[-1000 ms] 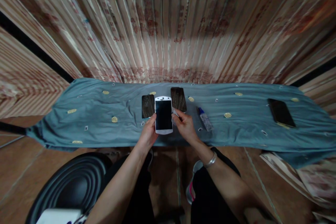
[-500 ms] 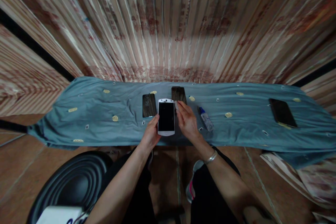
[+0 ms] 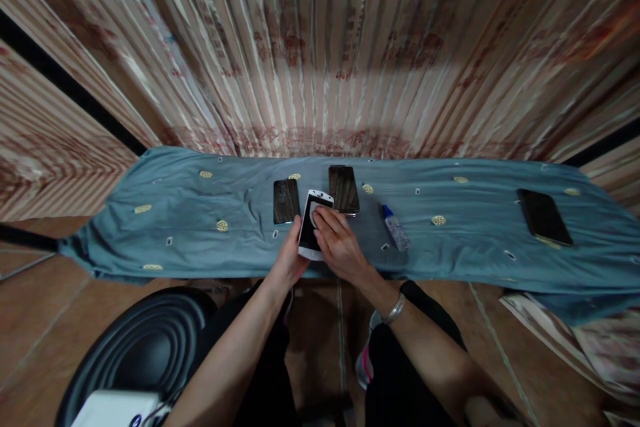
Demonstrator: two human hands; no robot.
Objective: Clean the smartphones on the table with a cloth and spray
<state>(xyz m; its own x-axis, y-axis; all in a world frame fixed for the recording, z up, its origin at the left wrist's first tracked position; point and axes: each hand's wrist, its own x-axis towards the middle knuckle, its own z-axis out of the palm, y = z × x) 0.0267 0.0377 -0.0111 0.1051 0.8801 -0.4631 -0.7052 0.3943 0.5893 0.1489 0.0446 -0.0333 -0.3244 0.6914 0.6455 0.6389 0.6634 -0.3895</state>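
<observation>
White phone [image 3: 309, 235] grasped by its edges in my left hand [image 3: 289, 257], slightly tilted over the cloth-covered bench [image 3: 465, 240]. My right hand [image 3: 341, 247] holds a pale pad [image 3: 313, 207] against the upper screen, fingers bunched over it. Rubbing looks under way, unfinished; how much glass is done, I cannot tell. On the bench, out of my grip: left dark phone [image 3: 286, 201], middle dark phone [image 3: 344, 189], far-right dark phone [image 3: 545, 217], blue-topped bottle [image 3: 396, 230]. Whether those phones are done, unclear.

Cloth-covered table [image 3: 480, 237] across mid-frame; dark phone [image 3: 286, 201] left of centre; second dark phone [image 3: 344, 187] right of centre; blue-capped bottle [image 3: 397, 232] farther right; black phone [image 3: 545, 217] far right.
</observation>
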